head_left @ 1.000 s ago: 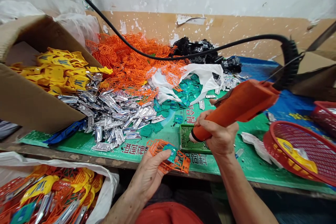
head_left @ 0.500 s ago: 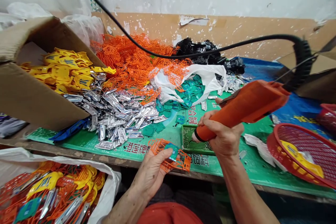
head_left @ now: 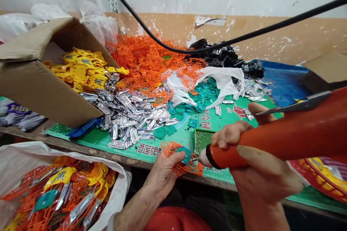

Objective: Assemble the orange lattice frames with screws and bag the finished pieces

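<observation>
My left hand (head_left: 164,171) pinches an orange plastic lattice frame (head_left: 193,169) at the table's front edge, its thumb pressing on a teal plastic piece (head_left: 185,155) laid over the frame. In my right hand (head_left: 262,175) is a red-orange electric screwdriver (head_left: 287,133), fingers wrapped round its body. Its pale nose points left, with the tip at the frame just right of the teal piece; whether it touches a screw is too small to tell. Behind the nose sits a small green perforated tray (head_left: 202,140), partly covered by the tool and hand.
Silver metal plates (head_left: 135,115), orange frames (head_left: 146,61) and teal pieces (head_left: 207,92) lie heaped. A cardboard box (head_left: 51,94) holds yellow parts (head_left: 84,66). Mixed parts fill a white sack (head_left: 123,184) at lower left. A red basket (head_left: 311,177) stands right; a black cable (head_left: 230,41) hangs across.
My right hand has brought the screwdriver from over the green tray down and toward me, its tip now at the orange frame. My left hand keeps its hold. The view has shifted slightly.
</observation>
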`<state>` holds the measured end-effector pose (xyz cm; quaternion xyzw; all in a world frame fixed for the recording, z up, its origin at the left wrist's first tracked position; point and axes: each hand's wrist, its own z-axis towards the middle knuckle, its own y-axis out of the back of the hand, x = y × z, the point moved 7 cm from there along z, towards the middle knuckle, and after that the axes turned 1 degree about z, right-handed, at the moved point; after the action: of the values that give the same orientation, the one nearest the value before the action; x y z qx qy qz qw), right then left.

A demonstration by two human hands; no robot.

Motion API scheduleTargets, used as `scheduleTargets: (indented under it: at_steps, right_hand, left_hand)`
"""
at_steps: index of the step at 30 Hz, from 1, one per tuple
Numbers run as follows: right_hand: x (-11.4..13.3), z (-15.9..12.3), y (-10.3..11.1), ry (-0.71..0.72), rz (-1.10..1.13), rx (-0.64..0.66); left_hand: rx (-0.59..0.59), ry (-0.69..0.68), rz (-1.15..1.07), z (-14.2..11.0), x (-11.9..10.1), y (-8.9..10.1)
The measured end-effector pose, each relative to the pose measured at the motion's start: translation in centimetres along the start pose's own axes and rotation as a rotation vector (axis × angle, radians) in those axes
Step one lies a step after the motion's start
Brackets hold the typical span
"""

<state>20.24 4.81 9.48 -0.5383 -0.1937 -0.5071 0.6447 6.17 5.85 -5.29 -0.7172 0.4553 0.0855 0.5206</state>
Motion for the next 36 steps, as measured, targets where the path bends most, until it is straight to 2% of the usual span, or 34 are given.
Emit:
scheduleTargets:
  at_steps: [4, 13, 19, 25, 36]
  right_hand:
    - [-0.7, -0.2, -0.4, -0.01, 0.006, 0.011]
    - [-1.4, -0.4, -0.6, -0.023, -0.018, 0.037]
    - [-1.3, -0.4, -0.8, -0.014, -0.052, 0.034]
    - [-1.5, -0.7, -0.6, -0.021, -0.061, 0.037]
    - [-2.3, -1.2, -0.7, -0.049, -0.097, 0.059]
  left_hand:
    - [0.039, -0.02, -0.005, -0.2, -0.1, -0.4]
    - [-0.024, 0.009, -0.001, -0.1, -0.1, -0.1]
    - [-0.006, 0.002, 0.015, -0.1, -0.2, -0.2]
    - [-0.086, 0.035, 0.087, -0.3, 0.1, 0.4]
    - [-0.088, 0.045, 0.134, -0.6, -0.1, 0.2]
